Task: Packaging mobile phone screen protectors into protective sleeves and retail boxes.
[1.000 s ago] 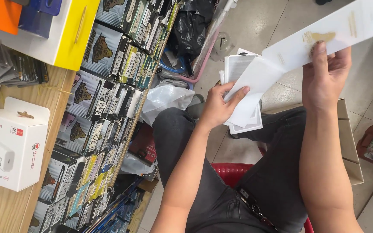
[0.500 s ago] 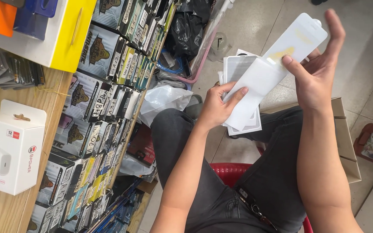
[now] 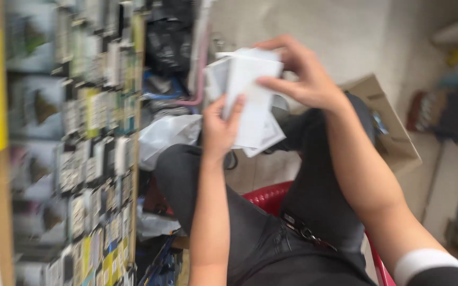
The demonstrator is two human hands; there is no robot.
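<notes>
Blurred view, but the stack of white flat packets (image 3: 250, 100) sits upper centre of the frame, thin rectangular sleeves fanned a little at the lower edge. The left hand (image 3: 219, 130) grips the stack from below, thumb pressed flat across the front sheet, fingers hidden behind. The right hand (image 3: 306, 77) curls over the top edge, thumb and forefinger pinching the upper corner. Half a second back that right hand held a long white tray out toward the upper right, fingers spread; now it has come in onto the stack. Shelves of boxed goods (image 3: 86, 132) have slid toward the left edge.
</notes>
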